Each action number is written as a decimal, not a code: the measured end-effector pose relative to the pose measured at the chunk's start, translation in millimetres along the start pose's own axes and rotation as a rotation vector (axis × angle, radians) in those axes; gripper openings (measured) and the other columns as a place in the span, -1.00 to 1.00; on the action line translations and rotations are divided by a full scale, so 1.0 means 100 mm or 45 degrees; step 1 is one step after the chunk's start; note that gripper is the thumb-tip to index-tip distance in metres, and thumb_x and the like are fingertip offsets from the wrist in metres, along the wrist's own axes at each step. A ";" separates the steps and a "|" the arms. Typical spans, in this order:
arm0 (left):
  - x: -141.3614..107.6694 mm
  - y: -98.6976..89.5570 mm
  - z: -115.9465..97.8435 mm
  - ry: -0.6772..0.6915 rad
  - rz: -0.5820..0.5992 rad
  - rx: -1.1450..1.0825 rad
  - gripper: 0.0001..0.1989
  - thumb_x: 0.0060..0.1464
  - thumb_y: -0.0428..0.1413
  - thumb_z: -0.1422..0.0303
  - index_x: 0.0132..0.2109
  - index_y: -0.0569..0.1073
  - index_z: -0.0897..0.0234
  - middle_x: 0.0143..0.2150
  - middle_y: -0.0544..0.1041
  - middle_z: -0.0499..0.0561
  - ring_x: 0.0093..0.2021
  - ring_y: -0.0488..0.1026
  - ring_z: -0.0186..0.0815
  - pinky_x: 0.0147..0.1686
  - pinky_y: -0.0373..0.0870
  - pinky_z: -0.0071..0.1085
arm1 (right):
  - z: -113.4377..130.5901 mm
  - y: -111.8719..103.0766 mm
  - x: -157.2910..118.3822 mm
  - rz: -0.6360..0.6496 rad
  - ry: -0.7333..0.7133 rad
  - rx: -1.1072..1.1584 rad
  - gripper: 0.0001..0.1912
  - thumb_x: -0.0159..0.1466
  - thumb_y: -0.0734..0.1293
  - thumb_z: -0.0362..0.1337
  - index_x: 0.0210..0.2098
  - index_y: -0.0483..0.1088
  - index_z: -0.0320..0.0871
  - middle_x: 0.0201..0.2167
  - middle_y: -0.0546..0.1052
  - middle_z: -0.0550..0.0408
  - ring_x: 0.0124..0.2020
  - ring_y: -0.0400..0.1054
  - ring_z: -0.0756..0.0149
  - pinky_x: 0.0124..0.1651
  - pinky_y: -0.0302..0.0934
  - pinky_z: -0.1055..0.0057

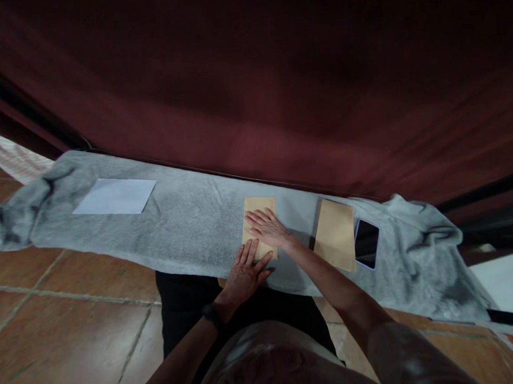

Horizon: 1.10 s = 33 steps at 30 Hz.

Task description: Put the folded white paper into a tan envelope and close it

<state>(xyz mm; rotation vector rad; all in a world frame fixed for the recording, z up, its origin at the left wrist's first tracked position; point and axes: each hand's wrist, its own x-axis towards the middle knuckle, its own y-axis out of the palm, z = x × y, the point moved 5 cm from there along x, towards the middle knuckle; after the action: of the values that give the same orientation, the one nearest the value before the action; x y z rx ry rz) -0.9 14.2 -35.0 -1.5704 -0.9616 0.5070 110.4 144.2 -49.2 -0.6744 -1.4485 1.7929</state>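
Observation:
A tan paper envelope (pixel 262 204) lies flat, its long side pointing away from me, on a grey cloth (pixel 185 228). Across its middle rests my right hand (pixel 266 226), palm down with the fingers stretched to the left. My left hand (pixel 246 271) lies flat at the envelope's near left corner, fingers spread and fingertips on the paper. Both hands cover parts of the envelope. To the right sits a stack of tan envelopes (pixel 335 234), apart from my hands.
Beside the stack lies a smartphone (pixel 367 244) with a dark screen. A stack of white paper (pixel 117 196) is on the left part of the cloth. The cloth is bunched up at both ends. A dark red curtain (pixel 262 99) hangs behind the far edge.

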 end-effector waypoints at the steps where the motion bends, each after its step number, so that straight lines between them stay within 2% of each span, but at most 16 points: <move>1: 0.00 -0.01 0.00 0.006 0.005 0.003 -0.44 0.30 0.16 0.17 0.40 0.33 -0.03 0.51 0.15 0.21 0.51 0.05 0.16 0.37 0.14 0.17 | 0.03 0.00 -0.04 -0.002 -0.003 0.010 -0.44 0.52 0.15 -0.10 0.48 0.06 0.08 0.51 0.08 0.22 0.52 -0.05 0.16 0.56 -0.28 -0.06; 6: -0.04 0.00 -0.01 0.098 0.061 0.008 -0.47 0.30 0.16 0.15 0.37 0.35 -0.06 0.44 0.32 0.10 0.50 0.07 0.12 0.40 0.07 0.21 | 0.15 0.00 -0.25 -0.006 -0.007 0.062 -0.45 0.52 0.17 -0.15 0.47 0.09 0.11 0.49 0.13 0.22 0.52 -0.04 0.22 0.56 -0.25 0.02; 10: -0.06 0.01 -0.02 0.116 0.074 -0.026 -0.59 0.33 0.14 0.17 0.26 0.47 0.07 0.30 0.49 0.08 0.44 0.23 0.04 0.44 -0.01 0.21 | 0.26 0.06 -0.47 0.026 -0.003 0.078 -0.47 0.54 0.14 -0.17 0.47 0.07 0.04 0.51 0.08 0.18 0.52 -0.05 0.26 0.56 -0.23 0.05; 13: -0.09 0.01 -0.05 0.129 0.052 -0.063 -0.63 0.30 0.18 0.20 0.19 0.50 0.18 0.24 0.53 0.14 0.40 0.30 -0.01 0.46 0.02 0.13 | 0.34 0.10 -0.65 0.007 0.019 0.114 -0.47 0.55 0.12 -0.18 0.47 0.08 -0.04 0.50 0.09 0.11 0.51 -0.03 0.27 0.56 -0.17 0.07; 16: -0.13 0.01 -0.08 0.135 0.039 -0.092 -0.60 0.28 0.19 0.24 0.20 0.48 0.28 0.25 0.52 0.21 0.39 0.31 -0.03 0.45 0.10 0.05 | 0.42 0.11 -0.82 -0.031 0.042 0.148 -0.48 0.55 0.11 -0.17 0.46 0.11 -0.08 0.50 0.11 0.07 0.51 -0.01 0.26 0.55 -0.13 0.09; 21: -0.23 0.06 -0.08 0.132 0.072 -0.114 -0.56 0.30 0.15 0.27 0.24 0.43 0.39 0.33 0.43 0.32 0.44 0.23 -0.01 0.41 0.19 0.03 | 0.54 0.14 -1.04 -0.056 0.026 0.128 -0.44 0.55 0.12 -0.17 0.47 0.09 -0.21 0.50 0.10 -0.06 0.52 -0.03 0.18 0.54 -0.08 0.08; 28: -0.30 0.09 -0.03 0.096 0.074 -0.149 -0.41 0.38 0.03 0.23 0.43 0.21 0.39 0.45 0.27 0.29 0.48 0.15 -0.06 0.42 0.18 -0.03 | 0.64 0.16 -1.39 -0.119 0.052 0.095 -0.32 0.52 0.17 -0.06 0.49 0.01 -0.29 0.48 0.11 -0.18 0.51 -0.01 0.10 0.53 -0.03 0.04; 33: -0.38 0.08 -0.01 -0.013 0.023 -0.091 -0.38 0.38 -0.01 0.17 0.42 0.22 0.46 0.44 0.27 0.35 0.47 0.17 0.00 0.41 0.18 -0.02 | 0.67 0.15 -1.65 -0.187 0.156 0.055 -0.34 0.53 0.14 -0.09 0.50 -0.01 -0.28 0.50 0.08 -0.16 0.52 -0.04 0.12 0.53 -0.04 0.02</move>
<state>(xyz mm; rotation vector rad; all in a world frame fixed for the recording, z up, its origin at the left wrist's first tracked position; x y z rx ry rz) -19.1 -16.8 -49.7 -1.6431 -0.9833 0.4989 154.8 -28.3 -55.3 -0.6284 -1.3384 1.6372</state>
